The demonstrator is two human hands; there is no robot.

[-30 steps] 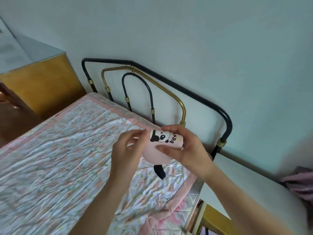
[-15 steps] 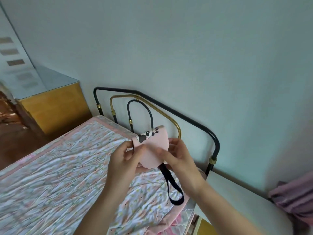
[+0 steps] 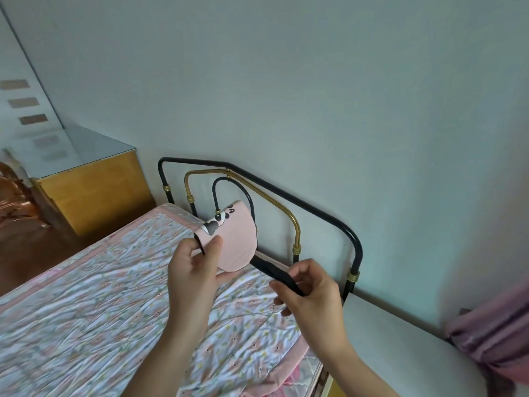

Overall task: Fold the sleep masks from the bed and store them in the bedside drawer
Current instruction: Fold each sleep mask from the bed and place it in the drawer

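**Folded sleep mask held above bed, strap drawn out to the right**

Nearest the camera, two bare forearms rise from the lower edge of the view. The left hand (image 3: 193,270) is closed in a pinch: the thumb lies across the front of a pink sleep mask (image 3: 232,241) and the fingers sit behind it, gripping the lower left corner. The mask is folded in half, its panda print and part of some black lettering showing along the upper fold. It is held in the air above the head end of the bed, touching nothing but the hand.

The right hand (image 3: 310,290) is lower and to the right. Its thumb and curled fingers are closed on the black strap (image 3: 274,270), which runs taut from the lower right edge of the mask down into the grip.

Beneath both hands lies the bed cover (image 3: 86,316), a floral quilt with a pink border, creased across its surface. At the right edge of the bed a white surface (image 3: 400,333) sits just beside the mattress; a pink cloth (image 3: 492,333) rests on its far right end. Whether a drawer is there cannot be told.

Behind the mask stands the headboard (image 3: 315,213) of black and brass tubing, against a pale wall. Farther left, a wooden cabinet (image 3: 94,193) stands by the wall.
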